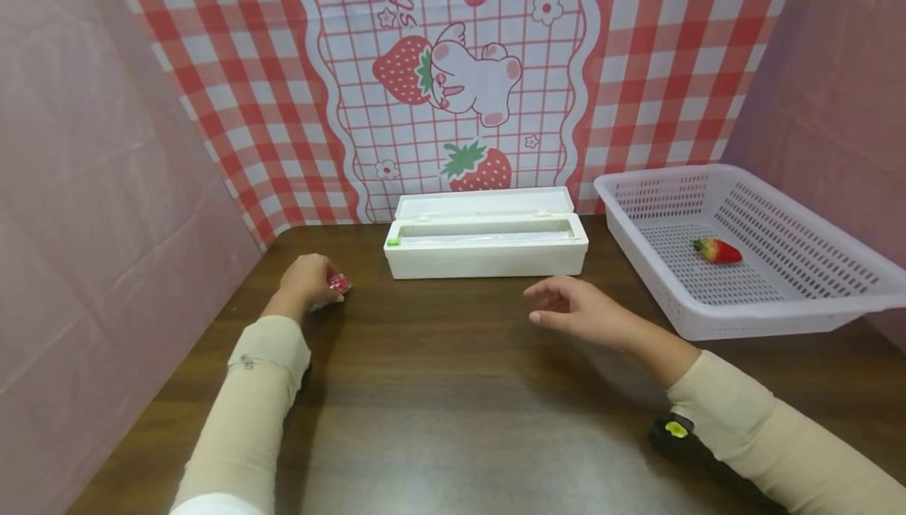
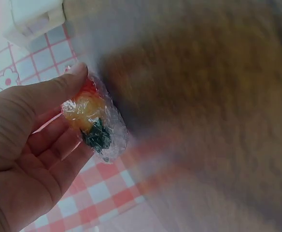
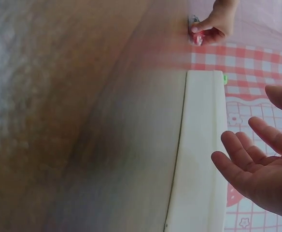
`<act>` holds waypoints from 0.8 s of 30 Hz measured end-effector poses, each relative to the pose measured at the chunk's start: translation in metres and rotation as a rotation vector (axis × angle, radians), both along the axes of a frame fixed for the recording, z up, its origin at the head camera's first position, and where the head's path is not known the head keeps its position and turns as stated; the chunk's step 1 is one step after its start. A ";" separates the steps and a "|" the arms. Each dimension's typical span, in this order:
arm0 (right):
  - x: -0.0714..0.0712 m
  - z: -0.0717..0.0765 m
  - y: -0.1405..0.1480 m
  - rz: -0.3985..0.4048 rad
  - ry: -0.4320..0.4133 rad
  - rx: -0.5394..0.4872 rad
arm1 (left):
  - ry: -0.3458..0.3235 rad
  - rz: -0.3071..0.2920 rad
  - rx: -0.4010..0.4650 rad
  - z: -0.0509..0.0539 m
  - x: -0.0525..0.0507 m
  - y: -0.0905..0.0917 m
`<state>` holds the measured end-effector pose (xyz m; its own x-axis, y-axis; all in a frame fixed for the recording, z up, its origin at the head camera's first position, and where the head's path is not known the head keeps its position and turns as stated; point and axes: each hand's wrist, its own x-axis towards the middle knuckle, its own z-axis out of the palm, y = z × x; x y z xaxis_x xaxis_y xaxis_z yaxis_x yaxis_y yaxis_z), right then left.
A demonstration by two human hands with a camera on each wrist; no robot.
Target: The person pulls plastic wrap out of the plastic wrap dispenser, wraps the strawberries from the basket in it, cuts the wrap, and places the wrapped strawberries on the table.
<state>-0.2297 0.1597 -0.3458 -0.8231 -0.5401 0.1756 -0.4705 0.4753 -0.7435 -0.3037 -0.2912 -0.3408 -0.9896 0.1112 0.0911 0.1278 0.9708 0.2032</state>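
On the table (image 1: 425, 389), a basket (image 1: 778, 320) stood right of the open box (image 1: 488, 261). My relaxed right hand (image 1: 576, 310) hung before the box; left of the box, my left hand (image 1: 307, 279) pinched a wrapped strawberry (image 2: 95, 121). The basket held a loose strawberry (image 1: 718, 251).

This looks like a small screened-off booth. A brown table (image 1: 425, 397) forms its base, pink cloth hangs at the left (image 1: 92, 185) and right (image 1: 800, 122), and a checked strawberry-print sheet (image 1: 460, 75) closes the back. The white box (image 1: 488, 261) and basket (image 1: 771, 317) would suit a kitchen, but whether this stands in a home, lab or shop cannot be told.
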 end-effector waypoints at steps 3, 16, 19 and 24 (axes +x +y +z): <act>-0.003 0.000 0.001 -0.015 0.017 0.017 | -0.028 0.011 0.000 0.000 -0.002 -0.001; -0.051 0.007 0.009 -0.260 0.515 0.196 | -0.120 -0.011 -0.005 0.009 -0.006 0.002; -0.072 0.011 0.013 -0.340 0.559 0.240 | -0.068 -0.017 -0.033 0.016 -0.008 0.010; -0.102 0.016 0.018 -0.404 0.512 0.314 | 0.042 -0.042 0.007 0.031 -0.016 0.037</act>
<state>-0.3316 0.1773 -0.3295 -0.8249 -0.2997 0.4793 -0.4662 0.8403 -0.2769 -0.3200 -0.2546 -0.3096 -0.9794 0.1515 0.1337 0.1767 0.9630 0.2033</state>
